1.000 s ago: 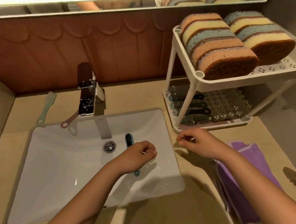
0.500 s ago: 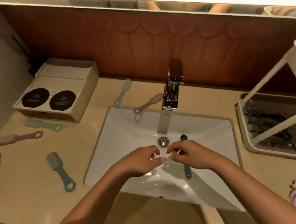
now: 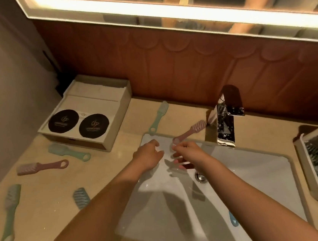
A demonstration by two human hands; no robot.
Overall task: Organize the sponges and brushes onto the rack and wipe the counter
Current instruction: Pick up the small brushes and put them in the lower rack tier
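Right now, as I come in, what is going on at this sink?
A person reaches with both bare hands over the sink's back left corner. The left hand and right hand look empty, near the pink brush beside the faucet. More brushes lie loose on the counter, a blue brush lies in the sink, and the rack at right already holds some.

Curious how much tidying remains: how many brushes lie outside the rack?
7. Behind the sink: far mint brush, far pink brush. Left counter: near mint brush, near pink brush, grey-green brush, teal brush. Inside the sink: blue brush. The arms may hide others.
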